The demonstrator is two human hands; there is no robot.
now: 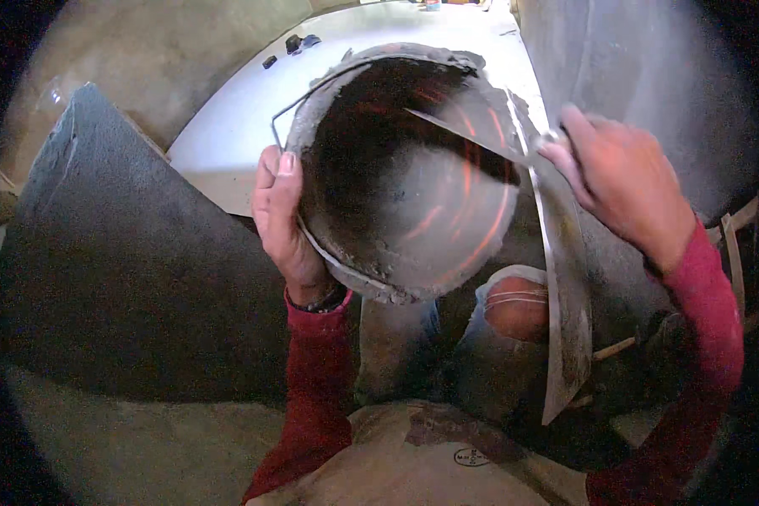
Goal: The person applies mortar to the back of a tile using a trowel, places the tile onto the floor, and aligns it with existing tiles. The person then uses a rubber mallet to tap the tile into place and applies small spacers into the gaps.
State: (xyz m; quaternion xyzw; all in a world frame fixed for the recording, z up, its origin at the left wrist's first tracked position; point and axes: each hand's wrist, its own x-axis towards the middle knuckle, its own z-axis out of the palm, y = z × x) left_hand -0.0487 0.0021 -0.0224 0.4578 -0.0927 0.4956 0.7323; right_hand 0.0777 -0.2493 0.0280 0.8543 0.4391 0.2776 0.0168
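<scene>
One crusted bucket (434, 223) above the knees (519, 316) gapes toward the viewer, left hand (280, 211) clamped on its left edge. Right hand (624, 181) grips a trowel (472, 142), long axis pointing left and slightly upward across the mouth, open hollow below its tip.

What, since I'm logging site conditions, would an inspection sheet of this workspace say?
Surface: white surface, brightly lit, behind the bucket.
Job's things: bucket, round, its rim crusted with grey material, mouth facing the camera; pointed blade, across the bucket's mouth; how deep it reaches is unclear.
Clutter: small dark objects on the white surface; a wooden stick at lower right.
Grippers: left hand grips the bucket's left side; right hand, blurred, holds the blade's handle end.
Cables: nothing seen.
Surroundings: large dark grey panel at left, tan wall behind.
</scene>
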